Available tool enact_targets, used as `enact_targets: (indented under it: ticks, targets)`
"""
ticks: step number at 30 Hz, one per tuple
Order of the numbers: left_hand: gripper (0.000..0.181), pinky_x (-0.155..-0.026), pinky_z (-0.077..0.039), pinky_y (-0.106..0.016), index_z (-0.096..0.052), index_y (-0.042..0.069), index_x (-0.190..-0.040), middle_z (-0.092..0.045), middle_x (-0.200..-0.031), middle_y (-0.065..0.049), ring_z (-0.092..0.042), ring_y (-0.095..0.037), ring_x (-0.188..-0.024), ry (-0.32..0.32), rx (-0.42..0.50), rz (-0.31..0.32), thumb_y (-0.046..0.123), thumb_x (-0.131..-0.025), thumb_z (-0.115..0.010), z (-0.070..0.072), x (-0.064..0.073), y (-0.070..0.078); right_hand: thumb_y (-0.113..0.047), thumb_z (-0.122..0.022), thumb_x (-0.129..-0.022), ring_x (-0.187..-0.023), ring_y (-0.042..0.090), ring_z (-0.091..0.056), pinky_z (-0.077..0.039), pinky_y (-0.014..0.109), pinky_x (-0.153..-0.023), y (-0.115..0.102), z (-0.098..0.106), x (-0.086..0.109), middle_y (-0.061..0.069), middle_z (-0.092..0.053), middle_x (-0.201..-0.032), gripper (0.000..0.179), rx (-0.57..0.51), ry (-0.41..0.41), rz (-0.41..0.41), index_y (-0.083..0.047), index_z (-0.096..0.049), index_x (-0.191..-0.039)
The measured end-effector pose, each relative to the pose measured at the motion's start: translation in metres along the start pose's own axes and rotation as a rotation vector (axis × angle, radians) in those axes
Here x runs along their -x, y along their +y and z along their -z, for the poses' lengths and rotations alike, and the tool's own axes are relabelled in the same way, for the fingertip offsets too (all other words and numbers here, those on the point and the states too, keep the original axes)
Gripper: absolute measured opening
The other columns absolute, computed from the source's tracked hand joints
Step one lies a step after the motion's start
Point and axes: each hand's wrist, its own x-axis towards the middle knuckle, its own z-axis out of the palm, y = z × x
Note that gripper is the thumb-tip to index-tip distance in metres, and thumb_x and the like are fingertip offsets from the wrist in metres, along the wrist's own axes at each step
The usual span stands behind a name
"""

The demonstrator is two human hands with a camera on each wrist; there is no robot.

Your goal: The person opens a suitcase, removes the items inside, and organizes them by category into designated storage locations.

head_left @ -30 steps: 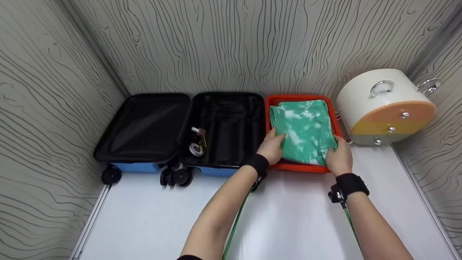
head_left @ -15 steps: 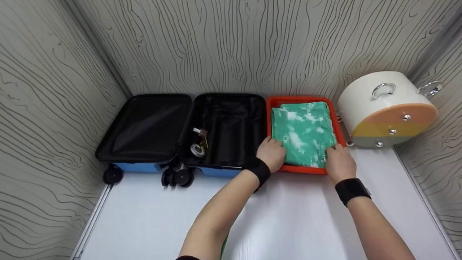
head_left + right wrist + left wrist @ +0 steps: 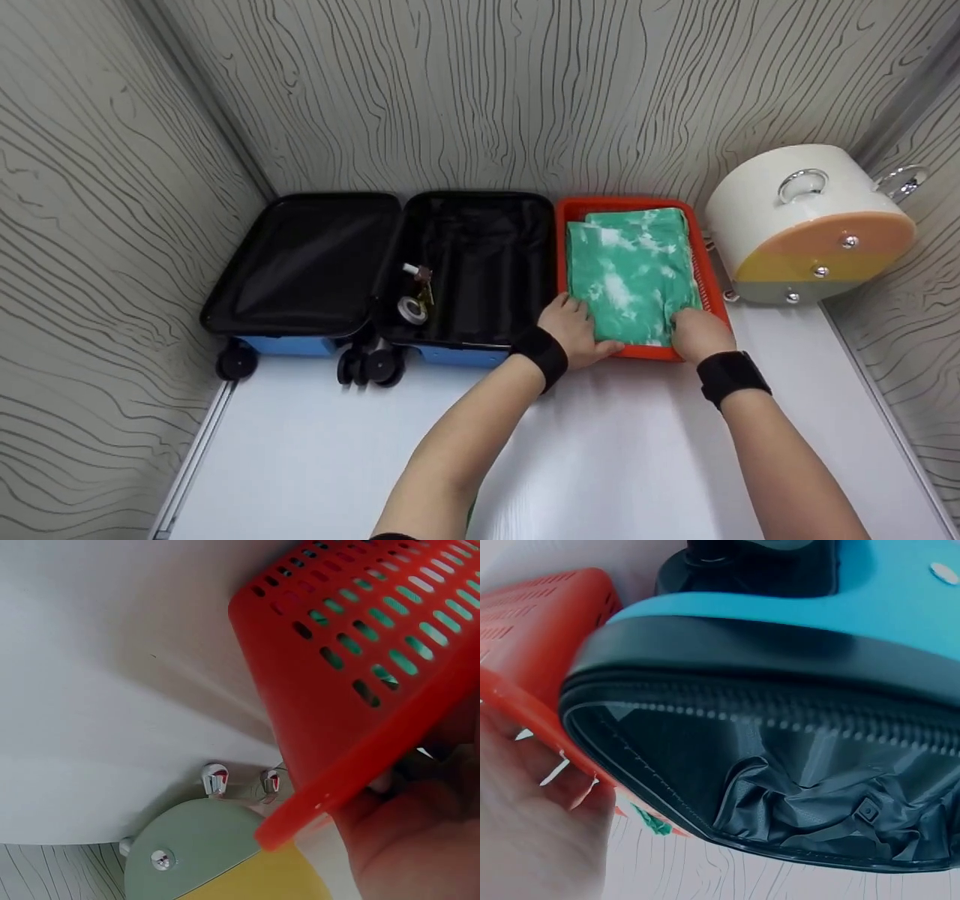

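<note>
A folded green cloth (image 3: 628,274) with white patches lies inside a red plastic basket (image 3: 651,352). My left hand (image 3: 571,327) is at the basket's front left corner, thumb spread along the front rim and fingers over the left side. The left wrist view has its fingers (image 3: 559,780) loosely bent at the red rim. At the front right corner, my right hand (image 3: 701,336) has curled fingers at the cloth's creased edge. Its fingertips are mostly hidden; in the right wrist view, the hand (image 3: 420,832) reaches over the rim.
An open suitcase (image 3: 480,277) with a black lining stands left of the basket, its lid (image 3: 311,270) laid out further left. Small items, including a white ring (image 3: 412,310), sit at its hinge side. A cream drum-shaped box (image 3: 795,199) with chrome handles stands on the right.
Both hands have slid toward the basket's front corners. My left thumb now extends along the front rim, and the right fingers have curled. The cloth lies nearly as before.
</note>
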Motion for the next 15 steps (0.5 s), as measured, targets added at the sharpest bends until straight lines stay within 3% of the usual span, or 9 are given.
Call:
enact_targets:
  ticks: [7, 15]
  targets:
    - [0.095, -0.123, -0.016, -0.035, -0.044, 0.020, -0.157, -0.038, -0.162, 0.002, -0.030, -0.015, -0.149, -0.003, 0.003, 0.001, 0.082, -0.095, -0.008, 0.0063, 0.0081, -0.0001, -0.001, -0.050, -0.098, -0.081, 0.036, -0.054, -0.048, 0.049, -0.078, -0.0041, 0.0027, -0.0032, 0.020, -0.057, -0.086, 0.015, 0.017, -0.058, -0.047, 0.007, -0.061, -0.096]
    - [0.096, -0.124, -0.012, -0.037, -0.041, 0.020, -0.158, -0.035, -0.164, 0.001, -0.025, -0.017, -0.152, 0.003, -0.003, -0.029, 0.082, -0.094, -0.007, -0.0005, 0.0060, -0.0028, -0.001, -0.049, -0.099, -0.080, 0.035, -0.054, -0.048, 0.047, -0.077, -0.0064, 0.0051, -0.0066, 0.018, -0.055, -0.083, 0.016, -0.004, -0.082, -0.069, 0.007, -0.062, -0.094]
